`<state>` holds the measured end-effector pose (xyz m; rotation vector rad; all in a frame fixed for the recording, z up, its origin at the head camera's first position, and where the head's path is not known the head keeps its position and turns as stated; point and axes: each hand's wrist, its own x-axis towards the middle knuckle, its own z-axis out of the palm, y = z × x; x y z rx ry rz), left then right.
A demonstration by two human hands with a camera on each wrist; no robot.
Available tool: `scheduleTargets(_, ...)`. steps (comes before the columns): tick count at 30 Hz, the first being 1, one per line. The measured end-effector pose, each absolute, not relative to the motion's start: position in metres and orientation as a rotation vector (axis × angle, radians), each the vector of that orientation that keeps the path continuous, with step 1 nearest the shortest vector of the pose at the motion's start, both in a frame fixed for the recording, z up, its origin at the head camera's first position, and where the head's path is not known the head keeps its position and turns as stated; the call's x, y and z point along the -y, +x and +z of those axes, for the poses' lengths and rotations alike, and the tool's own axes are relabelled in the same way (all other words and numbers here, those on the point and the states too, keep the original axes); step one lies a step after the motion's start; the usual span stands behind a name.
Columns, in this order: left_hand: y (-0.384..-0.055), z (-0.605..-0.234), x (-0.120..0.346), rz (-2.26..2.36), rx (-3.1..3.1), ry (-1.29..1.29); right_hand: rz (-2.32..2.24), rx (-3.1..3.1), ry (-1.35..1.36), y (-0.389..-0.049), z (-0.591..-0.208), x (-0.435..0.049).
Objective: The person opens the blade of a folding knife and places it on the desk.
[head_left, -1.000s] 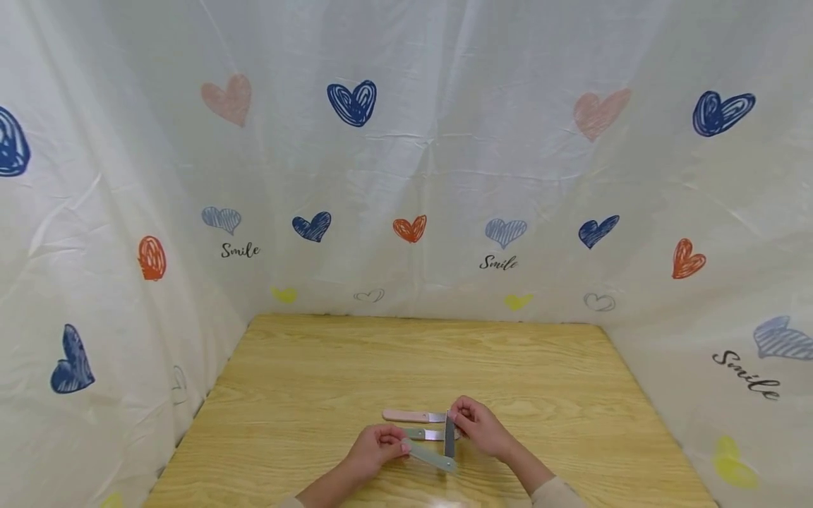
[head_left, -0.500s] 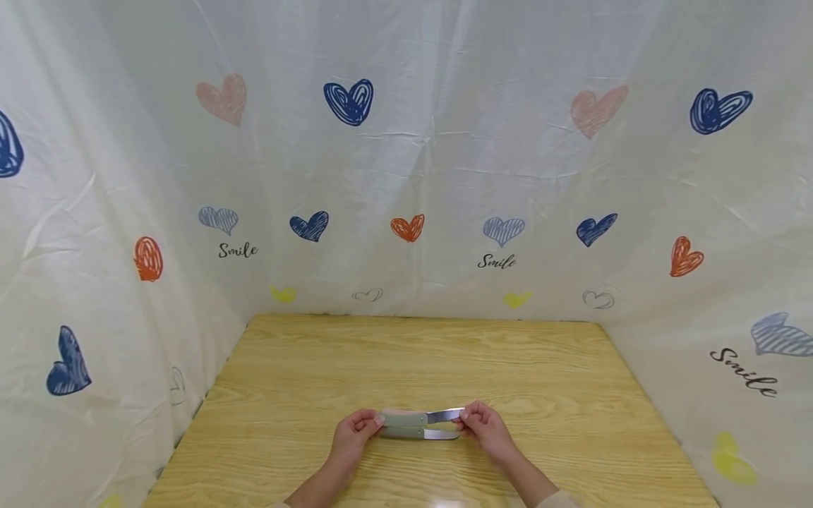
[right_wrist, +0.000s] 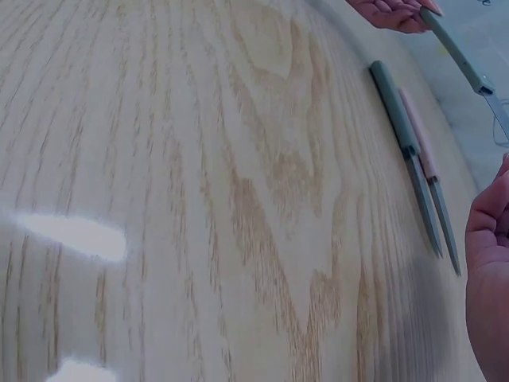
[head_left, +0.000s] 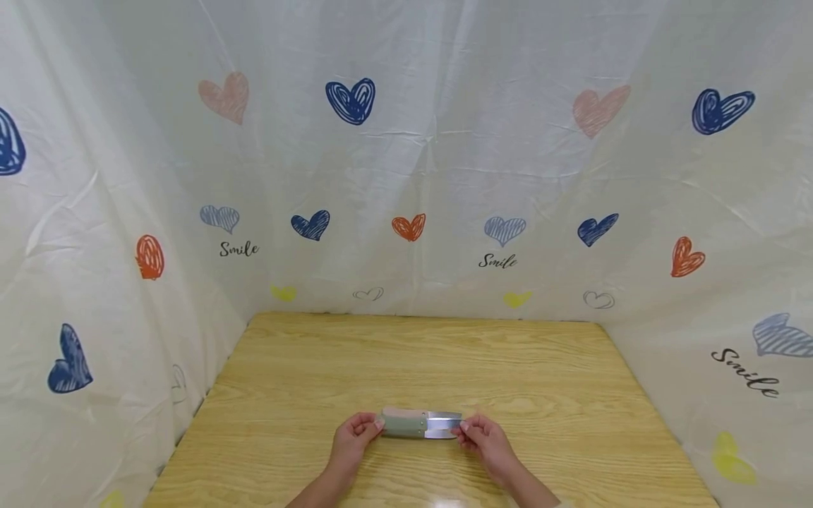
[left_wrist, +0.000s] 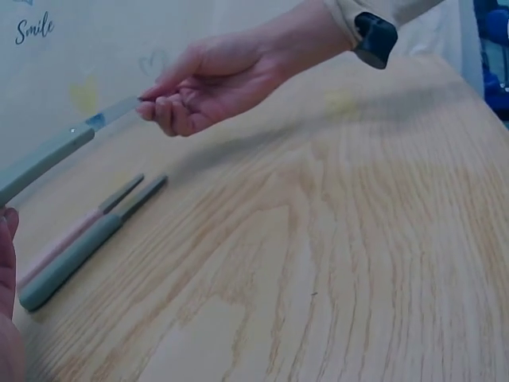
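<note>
A green-handled folding knife (left_wrist: 49, 161) is held in the air, its blade swung out in line with the handle. My left hand (head_left: 351, 439) pinches the end of that handle between thumb and fingers. At the other end, my right hand (head_left: 489, 443) pinches the blade near its tip. Beneath it on the table lie two more unfolded knives side by side, one with a green handle (left_wrist: 73, 267) and one with a pink handle (right_wrist: 417, 135). From the head view the held knife partly covers both of them.
The knives lie on a wood-grain table (head_left: 419, 360). White cloth (head_left: 457, 169) printed with hearts and "Smile" hangs along its back and sides. A dark device (left_wrist: 375, 38) is strapped to the right wrist.
The held knife's blade has swung from about a right angle to straight with its handle. Both hands have moved apart, and the knife now lies level across the view.
</note>
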<state>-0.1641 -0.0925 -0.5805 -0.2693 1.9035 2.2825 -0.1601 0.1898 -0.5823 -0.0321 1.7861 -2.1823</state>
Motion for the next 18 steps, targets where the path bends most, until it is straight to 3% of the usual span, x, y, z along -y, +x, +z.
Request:
scheduleTargets(12,-0.150,-0.597,0.109,2.130,-1.870,-0.066,-2.110,-1.826,0.047,-0.150,-0.599,-0.199)
scheduleTargets(18,-0.151,-0.604,0.111,2.066,-1.915,-0.089,-2.060,-1.936,0.222,-0.147,-0.600,-0.193)
